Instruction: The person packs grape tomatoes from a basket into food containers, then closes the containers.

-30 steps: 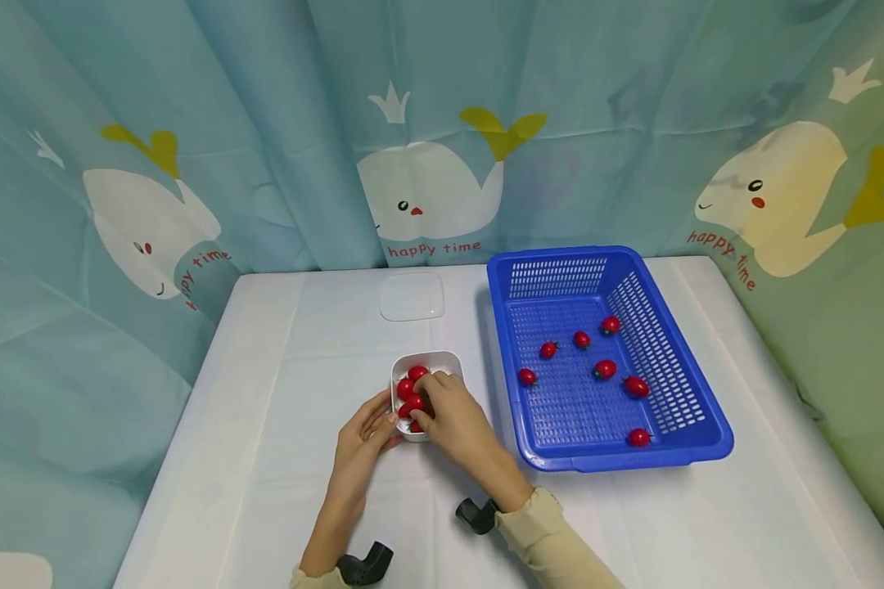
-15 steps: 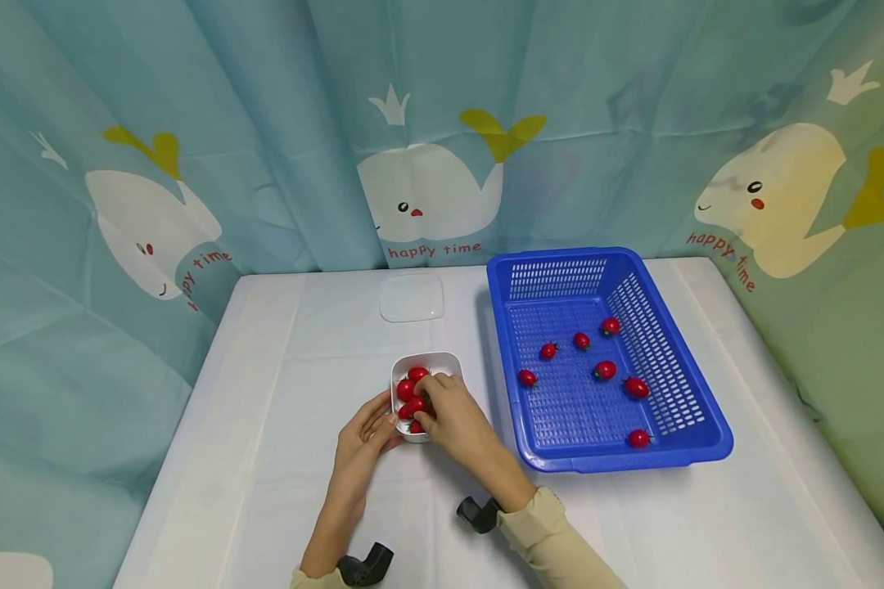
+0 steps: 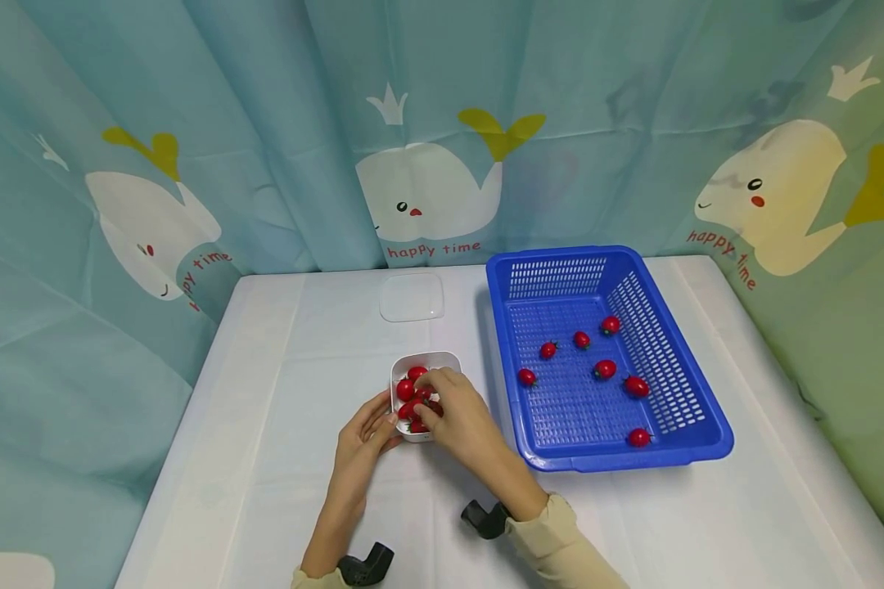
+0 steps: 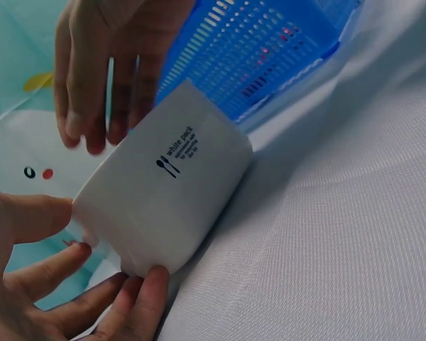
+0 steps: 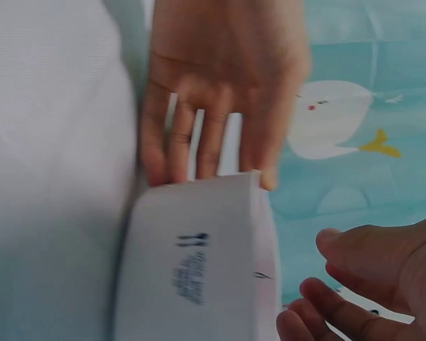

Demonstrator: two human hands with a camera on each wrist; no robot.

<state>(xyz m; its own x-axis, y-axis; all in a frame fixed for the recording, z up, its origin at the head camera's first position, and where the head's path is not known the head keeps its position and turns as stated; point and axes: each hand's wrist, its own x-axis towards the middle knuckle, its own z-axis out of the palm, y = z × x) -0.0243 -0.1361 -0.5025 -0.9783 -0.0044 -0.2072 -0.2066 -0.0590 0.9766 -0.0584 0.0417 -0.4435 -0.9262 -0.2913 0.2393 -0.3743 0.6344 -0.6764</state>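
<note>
A small white plastic box (image 3: 442, 360) with several red cherry tomatoes (image 3: 405, 390) in it sits on the table in the head view. My left hand (image 3: 359, 442) holds its near left side; in the left wrist view the thumb is at the rim and the fingertips lie against the outer wall of the box (image 4: 170, 185). Over the box's right half is my right hand (image 3: 458, 413), thumb and fingers parted just above the tomatoes. In the right wrist view, nothing shows between the thumb and fingers of this right hand (image 5: 373, 280).
To the right stands a large blue basket (image 3: 560, 458) with several cherry tomatoes (image 3: 605, 369) spread over its floor. A clear lid (image 3: 412, 298) lies on the white-covered table (image 3: 295, 368) behind the box. A printed curtain (image 3: 280, 164) hangs around the back and sides.
My right hand's thumb and fingers have spread apart and shifted slightly right, showing more tomatoes beneath. The left hand and the box have stayed in place.
</note>
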